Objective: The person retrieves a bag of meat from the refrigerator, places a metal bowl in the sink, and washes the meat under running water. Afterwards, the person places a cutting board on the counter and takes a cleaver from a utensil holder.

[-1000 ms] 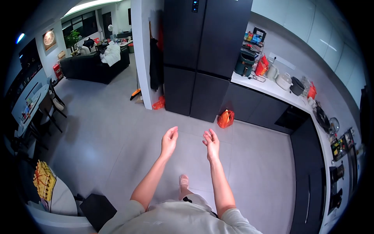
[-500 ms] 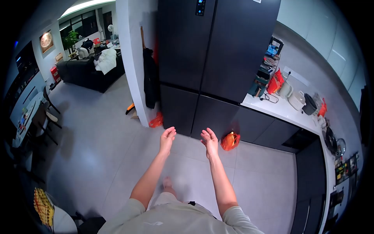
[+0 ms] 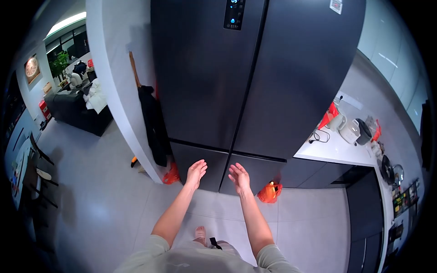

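Note:
A tall dark refrigerator (image 3: 209,82) with a lit display (image 3: 234,13) near its top stands straight in front of me. My left hand (image 3: 196,174) is held out before its lower doors, left of the seam, fingers extended and holding nothing. On the other side of the seam is my right hand (image 3: 239,177), its fingers spread and the palm turned inward, also empty. Neither hand appears to touch the doors. An orange-red plastic bag (image 3: 270,192) sits on the floor just right of the refrigerator's base.
To the right runs a white counter (image 3: 339,148) with a kettle, cookers and a red bag. A white wall edge (image 3: 119,100) and a hanging black cloth (image 3: 153,123) stand at the left. Farther left are a dark sofa (image 3: 79,111), chairs and a table.
The refrigerator now fills more of the view and is much nearer. The sofa and dining table have shifted left. Both hands remain stretched forward, now a little closer together.

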`<state>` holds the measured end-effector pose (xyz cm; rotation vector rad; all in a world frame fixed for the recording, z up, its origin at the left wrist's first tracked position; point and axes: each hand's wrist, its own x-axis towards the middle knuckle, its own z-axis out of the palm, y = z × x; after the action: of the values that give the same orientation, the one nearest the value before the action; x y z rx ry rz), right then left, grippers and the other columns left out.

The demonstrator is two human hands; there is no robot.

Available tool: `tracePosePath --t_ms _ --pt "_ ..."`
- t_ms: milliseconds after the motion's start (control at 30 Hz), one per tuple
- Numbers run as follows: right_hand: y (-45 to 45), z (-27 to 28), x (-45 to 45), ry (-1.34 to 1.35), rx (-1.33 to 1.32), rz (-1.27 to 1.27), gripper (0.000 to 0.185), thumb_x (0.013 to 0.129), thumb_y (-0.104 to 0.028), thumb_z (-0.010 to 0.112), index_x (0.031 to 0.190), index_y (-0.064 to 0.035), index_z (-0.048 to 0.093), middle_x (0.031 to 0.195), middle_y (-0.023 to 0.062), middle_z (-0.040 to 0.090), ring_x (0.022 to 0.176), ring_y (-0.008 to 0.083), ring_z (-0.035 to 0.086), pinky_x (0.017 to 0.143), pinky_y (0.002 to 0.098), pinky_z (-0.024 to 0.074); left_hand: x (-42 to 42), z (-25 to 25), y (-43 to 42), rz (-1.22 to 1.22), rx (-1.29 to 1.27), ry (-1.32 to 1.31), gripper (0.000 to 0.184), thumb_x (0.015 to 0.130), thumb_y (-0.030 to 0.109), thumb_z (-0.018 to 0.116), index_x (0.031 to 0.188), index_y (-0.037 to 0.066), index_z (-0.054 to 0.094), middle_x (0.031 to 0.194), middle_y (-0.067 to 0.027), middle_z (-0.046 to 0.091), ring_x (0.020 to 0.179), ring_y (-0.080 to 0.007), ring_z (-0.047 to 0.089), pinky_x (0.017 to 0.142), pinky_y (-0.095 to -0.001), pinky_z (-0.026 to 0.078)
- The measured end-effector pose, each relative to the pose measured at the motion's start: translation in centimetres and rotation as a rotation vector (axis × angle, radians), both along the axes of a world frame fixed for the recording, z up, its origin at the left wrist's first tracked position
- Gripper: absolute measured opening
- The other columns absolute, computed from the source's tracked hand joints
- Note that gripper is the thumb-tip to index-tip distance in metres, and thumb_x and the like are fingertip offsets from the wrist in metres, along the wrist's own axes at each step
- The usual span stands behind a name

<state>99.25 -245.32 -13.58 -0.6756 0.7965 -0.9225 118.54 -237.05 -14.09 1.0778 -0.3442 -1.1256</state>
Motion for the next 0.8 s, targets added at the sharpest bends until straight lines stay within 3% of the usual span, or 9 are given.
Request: tracePosePath --t_ms 200,300,400,433,500,567,667,700,800 --pt "-7.7 -3.7 4.6 -0.093 0.167 -0.030 0.039 0.091 -0.012 0.047 0.129 -0.0065 0.040 0.119 0.0108 0.055 0.102 0.0198 0.057 0.083 0.0363 0.0470 3.3 -2.5 -8.9 -0.153 0.000 0.288 0.039 0.093 0.026 0.049 0.126 0.005 0.045 0.129 -0.0119 0.048 0.118 -0.0218 0.048 0.097 -0.0348 0.039" --pt "-10.9 -7.0 6.2 -0.184 0.290 -0.027 0.030 0.091 -0.015 0.047 0.120 -0.0072 0.045 0.116 0.0101 0.055 0.102 0.0219 0.056 0.085 0.0381 0.0456 3.9 -5.9 -12.5 -0.170 0.009 0.470 0.044 0.093 0.029 0.049 0.128 0.004 0.042 0.131 -0.0120 0.046 0.121 -0.0229 0.044 0.100 -0.0356 0.037" --pt "-14.0 -10.1 8.5 -0.196 0.450 -0.073 0.016 0.090 -0.016 0.048 0.104 -0.0067 0.051 0.108 0.0094 0.058 0.105 0.0233 0.053 0.089 0.0409 0.0444 3.8 -8.0 -15.8 -0.062 0.062 0.587 0.059 0.090 0.040 0.052 0.132 0.003 0.035 0.137 -0.0132 0.038 0.128 -0.0242 0.036 0.104 -0.0373 0.032" --pt "-14.2 -10.5 9.0 -0.211 0.475 -0.090 0.016 0.091 -0.016 0.046 0.103 -0.0064 0.051 0.110 0.0098 0.057 0.105 0.0237 0.053 0.091 0.0412 0.0435 3.7 -8.8 -16.4 -0.060 0.030 0.589 0.071 0.089 0.050 0.047 0.137 0.001 0.028 0.142 -0.0137 0.031 0.132 -0.0251 0.030 0.107 -0.0375 0.026" --pt "-15.1 -11.3 9.8 -0.283 0.489 -0.107 0.017 0.091 -0.018 0.044 0.102 -0.0063 0.049 0.112 0.0102 0.056 0.109 0.0246 0.050 0.094 0.0422 0.0407 3.4 -9.5 -17.5 0.020 -0.051 0.728 0.076 0.089 0.055 0.042 0.138 0.000 0.024 0.144 -0.0137 0.027 0.134 -0.0253 0.026 0.109 -0.0373 0.023" --pt "-16.0 -12.7 10.2 -0.392 0.469 -0.107 0.018 0.092 -0.021 0.040 0.100 -0.0067 0.047 0.113 0.0102 0.054 0.115 0.0257 0.047 0.098 0.0435 0.0366 3.0 -9.5 -18.2 0.110 -0.080 0.823 0.084 0.087 0.065 0.033 0.138 -0.001 0.024 0.144 -0.0136 0.027 0.135 -0.0251 0.024 0.110 -0.0370 0.021" --pt "-16.1 -12.0 10.2 -0.531 0.531 -0.144 0.035 0.093 -0.028 0.033 0.113 -0.0032 0.046 0.124 0.0125 0.049 0.119 0.0273 0.044 0.102 0.0438 0.0322 2.8 -10.4 -18.6 0.095 -0.241 0.917 0.085 0.085 0.067 0.032 0.136 -0.001 0.029 0.143 -0.0126 0.030 0.135 -0.0242 0.024 0.110 -0.0367 0.020" --pt "-16.2 -11.5 10.3 -0.514 0.548 -0.157 0.044 0.092 -0.034 0.028 0.117 -0.0012 0.044 0.132 0.0134 0.042 0.126 0.0278 0.036 0.105 0.0441 0.0284 2.8 -10.4 -18.8 0.098 -0.271 0.907 0.086 0.084 0.070 0.030 0.133 0.000 0.035 0.141 -0.0113 0.035 0.134 -0.0230 0.026 0.110 -0.0363 0.020" --pt "-15.9 -10.0 10.6 -0.549 0.560 -0.175 0.049 0.093 -0.038 0.026 0.120 0.0001 0.042 0.137 0.0140 0.038 0.129 0.0279 0.033 0.105 0.0431 0.0279 2.9 -10.4 -19.4 0.118 -0.282 0.909 0.085 0.084 0.069 0.030 0.131 -0.001 0.038 0.139 -0.0100 0.037 0.132 -0.0221 0.028 0.110 -0.0357 0.020"
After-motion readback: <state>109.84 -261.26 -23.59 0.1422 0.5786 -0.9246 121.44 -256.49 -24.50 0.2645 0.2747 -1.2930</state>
